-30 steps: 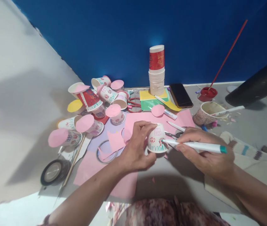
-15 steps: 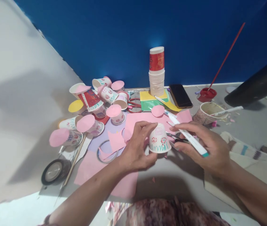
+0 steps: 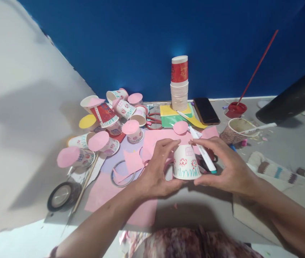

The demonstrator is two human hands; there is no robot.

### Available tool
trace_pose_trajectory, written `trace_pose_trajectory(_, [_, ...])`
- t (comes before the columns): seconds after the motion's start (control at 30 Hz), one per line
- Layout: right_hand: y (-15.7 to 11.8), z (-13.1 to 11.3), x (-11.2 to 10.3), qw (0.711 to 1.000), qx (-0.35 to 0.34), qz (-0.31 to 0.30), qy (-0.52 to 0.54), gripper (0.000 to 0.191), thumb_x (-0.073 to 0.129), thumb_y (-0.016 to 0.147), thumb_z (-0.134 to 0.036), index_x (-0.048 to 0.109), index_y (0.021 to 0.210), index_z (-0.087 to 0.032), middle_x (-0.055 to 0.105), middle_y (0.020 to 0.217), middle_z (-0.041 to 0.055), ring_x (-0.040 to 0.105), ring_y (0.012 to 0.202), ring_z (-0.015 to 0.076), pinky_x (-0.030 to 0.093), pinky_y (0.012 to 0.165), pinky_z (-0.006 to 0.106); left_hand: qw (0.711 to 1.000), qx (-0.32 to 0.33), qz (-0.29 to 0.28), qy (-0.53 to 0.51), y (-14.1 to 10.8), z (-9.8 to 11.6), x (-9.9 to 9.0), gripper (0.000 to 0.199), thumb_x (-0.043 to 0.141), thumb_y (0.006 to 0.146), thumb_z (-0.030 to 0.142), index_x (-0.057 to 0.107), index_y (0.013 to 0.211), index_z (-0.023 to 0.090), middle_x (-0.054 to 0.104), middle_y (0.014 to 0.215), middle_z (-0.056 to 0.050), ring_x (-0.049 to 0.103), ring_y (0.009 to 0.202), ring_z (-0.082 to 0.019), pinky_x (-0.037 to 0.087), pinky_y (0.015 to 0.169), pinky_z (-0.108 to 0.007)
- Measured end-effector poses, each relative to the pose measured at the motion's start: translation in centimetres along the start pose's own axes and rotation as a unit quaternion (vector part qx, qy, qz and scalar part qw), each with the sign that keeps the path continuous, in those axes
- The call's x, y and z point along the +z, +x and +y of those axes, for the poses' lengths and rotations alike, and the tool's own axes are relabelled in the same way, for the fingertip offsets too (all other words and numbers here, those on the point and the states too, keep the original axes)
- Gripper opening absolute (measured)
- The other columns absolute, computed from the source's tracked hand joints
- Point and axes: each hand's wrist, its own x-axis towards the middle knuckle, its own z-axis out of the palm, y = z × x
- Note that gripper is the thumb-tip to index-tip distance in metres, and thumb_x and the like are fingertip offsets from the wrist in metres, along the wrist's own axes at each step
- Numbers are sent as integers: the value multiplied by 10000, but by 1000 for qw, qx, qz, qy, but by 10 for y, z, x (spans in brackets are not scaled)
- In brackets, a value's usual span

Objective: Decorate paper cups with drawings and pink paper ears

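An upside-down white paper cup [image 3: 186,165] with green grass, red flowers and a pink window drawn on it is held up between both hands. My left hand [image 3: 159,170] grips its left side, thumb at the rim and fingers near the top. On the other side, my right hand [image 3: 224,165] has its thumb by the lower rim and a fingertip at the upper edge. A white marker with a teal end [image 3: 205,152] lies behind the cup, close to my right fingers. Dark-handled scissors under it are mostly hidden.
Several decorated cups with pink paper circles [image 3: 98,140] crowd the left. Tape [image 3: 61,196] lies before them. Behind are a stack of cups [image 3: 179,84] and a phone [image 3: 206,110]. A patterned cup [image 3: 237,129], red paint pot [image 3: 235,109] and cloth [image 3: 278,172] are right.
My right hand has let go of the marker, which now lies on the table, and has taken the cup's right side. The cup has shifted slightly right and nearer.
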Motion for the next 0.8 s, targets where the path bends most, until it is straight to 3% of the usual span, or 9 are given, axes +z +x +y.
trace_pose_trajectory(0.1, [-3, 5, -2, 999, 39, 11, 30, 887, 964, 703, -494, 588, 1476, -275, 724, 1284, 116, 732, 1050, 315, 631, 767, 369, 991, -68, -27, -109, 1, 0, 0, 944, 915, 771, 381, 423, 1576, 344, 448, 1529, -131, 516, 1413, -368, 518, 1146, -552])
trace_pose_trajectory(0.2, [-5, 7, -3, 996, 65, 2, 63, 923, 968, 694, -498, 573, 1502, -289, 719, 1353, 119, 750, 1092, 322, 652, 833, 387, 978, -96, -14, -187, 3, 1, 1, 854, 892, 767, 278, 490, 1520, 326, 473, 1502, -122, 589, 1354, -338, 553, 1116, -513])
trace_pose_trajectory(0.3, [-5, 0, -6, 992, 65, 47, 95, 793, 933, 768, -405, 592, 1476, -295, 762, 1301, 108, 770, 1067, 292, 663, 857, 379, 989, -78, 21, -127, 4, 2, 1, 844, 850, 723, 184, 511, 1485, 313, 506, 1434, -108, 561, 1366, -325, 548, 1125, -504])
trace_pose_trajectory(0.43, [-1, -12, -14, 985, 10, 153, 83, 365, 719, 922, -122, 741, 1248, -285, 817, 911, 35, 760, 772, 209, 637, 718, 327, 995, -66, 42, -66, 3, 0, 0, 814, 801, 704, 163, 517, 1454, 300, 526, 1390, -103, 555, 1335, -308, 553, 1113, -497])
trace_pose_trajectory(0.57, [2, -18, -18, 983, -61, 129, 117, 303, 682, 895, -60, 787, 1105, -251, 798, 820, 42, 745, 732, 236, 607, 701, 397, 996, -59, 42, -51, 4, -2, 0, 812, 760, 691, 131, 514, 1447, 297, 524, 1394, -106, 542, 1335, -309, 553, 1102, -483])
trace_pose_trajectory(0.8, [6, -24, -17, 984, -66, 105, 125, 255, 684, 864, -58, 770, 1034, -227, 791, 788, 48, 707, 661, 222, 573, 609, 380, 999, -40, 19, -19, 5, -1, -1, 804, 769, 708, 150, 507, 1455, 289, 537, 1370, -110, 533, 1316, -315, 544, 1083, -479])
